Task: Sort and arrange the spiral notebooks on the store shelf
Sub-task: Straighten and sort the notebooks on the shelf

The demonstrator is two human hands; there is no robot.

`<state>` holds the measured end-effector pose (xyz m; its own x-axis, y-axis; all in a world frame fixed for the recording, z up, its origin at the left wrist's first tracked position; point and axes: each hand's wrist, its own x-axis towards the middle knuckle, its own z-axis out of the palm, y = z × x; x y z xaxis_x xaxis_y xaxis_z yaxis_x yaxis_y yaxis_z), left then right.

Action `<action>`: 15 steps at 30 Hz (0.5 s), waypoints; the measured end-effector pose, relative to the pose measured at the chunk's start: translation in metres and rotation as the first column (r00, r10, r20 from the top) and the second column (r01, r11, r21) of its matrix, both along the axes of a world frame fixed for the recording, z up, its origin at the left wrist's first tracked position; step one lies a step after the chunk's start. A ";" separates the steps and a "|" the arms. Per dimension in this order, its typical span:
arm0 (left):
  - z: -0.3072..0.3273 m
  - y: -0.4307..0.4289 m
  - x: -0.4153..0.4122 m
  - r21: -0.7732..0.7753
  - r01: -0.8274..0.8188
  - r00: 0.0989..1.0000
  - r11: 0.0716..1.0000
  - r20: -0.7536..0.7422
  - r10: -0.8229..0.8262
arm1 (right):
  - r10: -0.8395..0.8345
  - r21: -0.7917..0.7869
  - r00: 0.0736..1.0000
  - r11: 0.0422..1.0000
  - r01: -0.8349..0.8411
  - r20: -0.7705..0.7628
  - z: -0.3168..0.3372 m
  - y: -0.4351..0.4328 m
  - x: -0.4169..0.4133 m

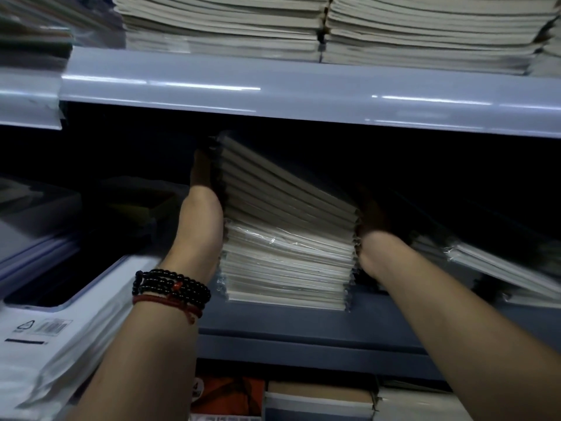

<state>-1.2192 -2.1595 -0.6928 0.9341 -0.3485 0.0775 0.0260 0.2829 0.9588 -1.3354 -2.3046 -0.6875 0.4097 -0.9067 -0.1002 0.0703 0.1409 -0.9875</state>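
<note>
Black beaded bracelet, red wrist cord

notebook stack on shelf | left hand at its left | right hand at its right | upper stacks above

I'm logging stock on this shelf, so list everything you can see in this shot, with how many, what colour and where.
shelf rail: one, glossy pale grey, across the upper part.
top notebook stacks: at least two, cream, above the rail.
shelf board: one, blue-grey, under the rail.
notebook stack: one, cream edges, plastic-wrapped, centre of the board, upper part tilted.
wrapped notebooks: count unclear, pale, right of the stack.
white packs: count unclear, white, labelled, far left.
orange item: one, orange, below the board.
bead bracelet: one, black beads with red cord, left wrist.
left hand: against the stack's left side.
right hand: at the stack's right side, fingers in shadow.
</note>
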 end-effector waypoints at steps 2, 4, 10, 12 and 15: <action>-0.003 0.001 -0.005 0.037 -0.022 1.000 0.999 0.005 0.022 | 0.003 0.004 1.000 1.000 -0.002 -0.013 -0.003 -0.002 -0.002; -0.004 0.004 -0.007 0.014 -0.029 0.999 0.999 0.027 0.029 | 0.017 0.024 1.000 1.000 -0.017 0.010 -0.004 -0.001 -0.005; -0.003 0.012 -0.003 -0.056 -0.141 0.976 0.988 0.157 0.149 | 0.027 0.084 0.992 0.996 -0.038 0.125 -0.004 0.006 -0.016; -0.007 0.013 -0.002 -0.048 -0.129 0.971 0.990 0.197 0.136 | 0.049 0.067 0.993 0.996 -0.056 0.111 -0.002 0.007 -0.018; -0.008 0.015 -0.002 -0.060 -0.053 0.977 0.997 0.204 0.064 | 0.053 0.062 0.994 0.996 -0.059 0.100 0.001 0.004 -0.017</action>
<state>-1.2216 -2.1441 -0.7011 0.9151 -0.2835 0.2867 -0.1879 0.3293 0.9253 -1.3527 -2.3011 -0.6870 0.4706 -0.8749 -0.1144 0.1566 0.2105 -0.9650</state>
